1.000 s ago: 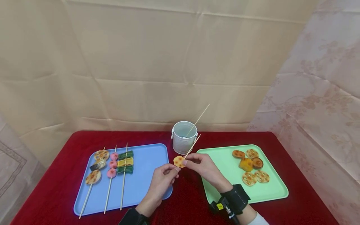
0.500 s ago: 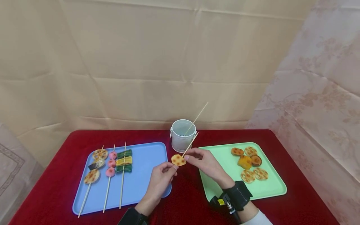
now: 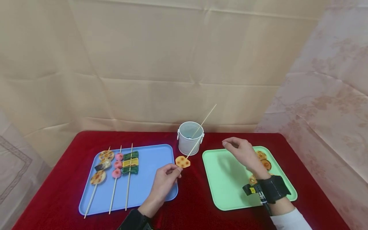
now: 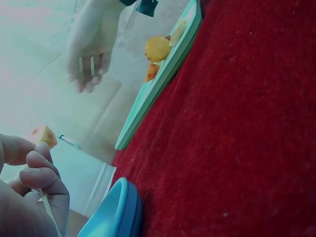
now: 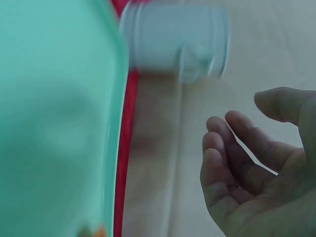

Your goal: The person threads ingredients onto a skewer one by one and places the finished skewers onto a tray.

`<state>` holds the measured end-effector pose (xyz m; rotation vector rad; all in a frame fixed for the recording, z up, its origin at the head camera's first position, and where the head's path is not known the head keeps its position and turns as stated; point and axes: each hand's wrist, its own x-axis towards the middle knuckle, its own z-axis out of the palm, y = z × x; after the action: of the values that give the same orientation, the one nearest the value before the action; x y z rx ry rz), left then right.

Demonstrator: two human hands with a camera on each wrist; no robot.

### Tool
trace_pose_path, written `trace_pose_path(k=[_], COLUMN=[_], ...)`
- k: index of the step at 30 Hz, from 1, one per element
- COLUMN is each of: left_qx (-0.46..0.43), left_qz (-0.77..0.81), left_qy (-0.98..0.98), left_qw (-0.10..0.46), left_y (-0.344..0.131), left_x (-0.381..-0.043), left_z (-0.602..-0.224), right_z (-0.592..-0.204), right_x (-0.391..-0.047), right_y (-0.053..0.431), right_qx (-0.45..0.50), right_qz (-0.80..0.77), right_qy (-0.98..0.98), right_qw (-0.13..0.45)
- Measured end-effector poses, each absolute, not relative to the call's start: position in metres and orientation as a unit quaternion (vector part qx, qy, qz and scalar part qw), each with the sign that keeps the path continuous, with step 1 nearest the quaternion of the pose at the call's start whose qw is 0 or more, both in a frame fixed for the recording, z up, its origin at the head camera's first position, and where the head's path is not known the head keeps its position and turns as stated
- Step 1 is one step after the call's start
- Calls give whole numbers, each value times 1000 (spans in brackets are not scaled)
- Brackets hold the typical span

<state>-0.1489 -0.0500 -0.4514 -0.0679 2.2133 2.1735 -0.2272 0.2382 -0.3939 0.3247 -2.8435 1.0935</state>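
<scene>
Over red cloth, I watched the left hand pinch a skewer before the pail, likely steadying its slice; the right hand hung loose, empty.

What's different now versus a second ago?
The right hand has let go of the skewered yellow piece and moved right, toward the green tray. The left hand still holds the skewer; the bucket and blue tray stayed put.
</scene>
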Motion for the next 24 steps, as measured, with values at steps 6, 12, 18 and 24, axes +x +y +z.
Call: trace_pose_path(k=[6, 12, 18, 24], left_qx=[-35, -49, -47, -48], left_qz=[699, 699, 705, 713], left_qy=[714, 714, 707, 699], left_qw=[25, 17, 18, 24], left_y=[-56, -62, -62, -61], left_x=[-147, -149, -151, -153], left_z=[-451, -462, -460, -458], right_z=[-394, -394, -402, -407], right_x=[-242, -250, -252, -249], right_y=[273, 291, 304, 313], right_qx=[69, 57, 62, 44], right_qz=[286, 231, 184, 172], right_qy=[-956, -971, -979, -981], right_qw=[20, -36, -54, -73])
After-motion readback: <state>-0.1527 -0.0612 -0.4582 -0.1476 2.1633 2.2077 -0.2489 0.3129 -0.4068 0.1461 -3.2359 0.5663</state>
